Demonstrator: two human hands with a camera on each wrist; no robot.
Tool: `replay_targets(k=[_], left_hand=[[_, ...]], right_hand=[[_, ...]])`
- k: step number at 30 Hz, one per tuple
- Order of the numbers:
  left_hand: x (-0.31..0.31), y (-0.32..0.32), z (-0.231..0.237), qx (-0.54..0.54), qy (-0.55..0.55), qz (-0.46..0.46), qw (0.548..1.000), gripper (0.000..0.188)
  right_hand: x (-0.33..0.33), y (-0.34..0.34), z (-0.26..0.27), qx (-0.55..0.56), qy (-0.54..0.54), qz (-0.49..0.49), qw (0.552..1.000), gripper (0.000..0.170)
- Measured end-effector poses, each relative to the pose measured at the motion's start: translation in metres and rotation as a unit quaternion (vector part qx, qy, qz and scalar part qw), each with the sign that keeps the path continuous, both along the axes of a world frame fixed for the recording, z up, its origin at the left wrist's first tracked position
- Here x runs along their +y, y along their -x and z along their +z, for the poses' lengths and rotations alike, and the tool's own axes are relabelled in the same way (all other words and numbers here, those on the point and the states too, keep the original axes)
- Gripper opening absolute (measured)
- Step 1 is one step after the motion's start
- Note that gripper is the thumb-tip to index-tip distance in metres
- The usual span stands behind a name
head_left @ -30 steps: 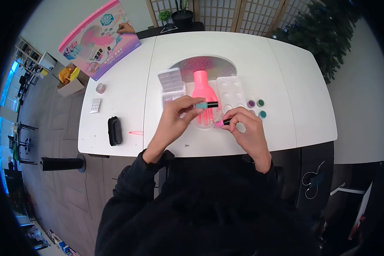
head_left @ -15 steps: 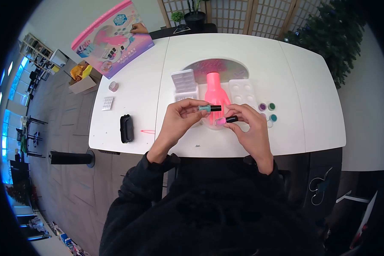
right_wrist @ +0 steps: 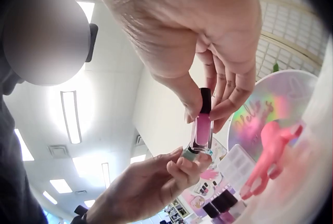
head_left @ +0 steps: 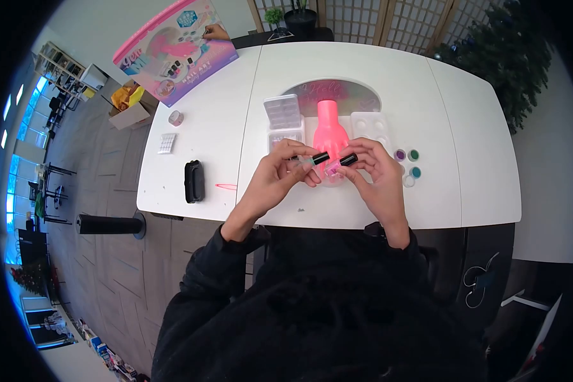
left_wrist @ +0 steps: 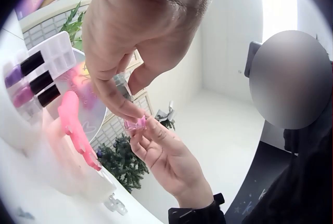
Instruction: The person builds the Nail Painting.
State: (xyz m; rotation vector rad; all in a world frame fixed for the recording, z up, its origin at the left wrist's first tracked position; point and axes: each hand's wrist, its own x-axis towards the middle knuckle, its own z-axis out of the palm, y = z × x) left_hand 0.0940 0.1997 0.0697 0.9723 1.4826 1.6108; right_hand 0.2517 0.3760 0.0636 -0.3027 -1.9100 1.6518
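Note:
A teal nail polish bottle [head_left: 306,162] with a black cap is pinched by my left hand [head_left: 268,183]. My right hand [head_left: 381,183] holds a pink nail polish bottle [right_wrist: 203,129] by its black cap, between thumb and fingers. Both bottles are side by side over the pink model hand [head_left: 330,130], caps tilted up to the right in the head view. From the right wrist, the pink bottle's base overlaps the teal bottle [right_wrist: 191,154]. My hands hide the model hand's fingers in the head view; its pink fingers [left_wrist: 82,138] show in the left wrist view.
An open compartment box [head_left: 282,111] and a white tray with round wells [head_left: 381,121] flank the model hand, before a shiny backboard [head_left: 363,95]. Several small pots [head_left: 414,155] lie right. A black case [head_left: 194,181], pink loop [head_left: 226,186] and kit box [head_left: 178,54] are left.
My hands have come closer together, bringing the two bottles side by side. Both bottles have tilted, caps rising to the right. The head view has shifted, so the table appears further right.

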Motion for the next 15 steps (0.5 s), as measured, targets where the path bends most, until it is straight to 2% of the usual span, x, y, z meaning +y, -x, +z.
replay_targets(k=[6,8,12,14,15], left_hand=[[-0.004,-0.002,-0.001,-0.023,0.039,-0.023,0.999,0.036],[-0.007,-0.007,-0.002,-0.09,0.001,-0.016,0.996,0.037],[-0.012,-0.013,0.002,-0.088,0.002,0.005,0.996,0.04],[-0.015,-0.008,-0.006,0.028,-0.009,-0.043,0.999,0.036],[-0.016,-0.008,-0.009,0.028,-0.009,-0.041,0.999,0.036]], right_hand=[[0.0,0.001,-0.003,0.015,0.018,0.015,1.0,0.05],[0.001,0.002,-0.006,0.042,0.054,0.018,0.998,0.05],[-0.002,0.004,-0.003,0.043,0.072,0.019,0.996,0.053],[-0.006,0.006,-0.001,0.046,0.07,0.02,0.996,0.056],[-0.007,0.007,-0.002,0.045,0.07,0.022,0.996,0.056]])
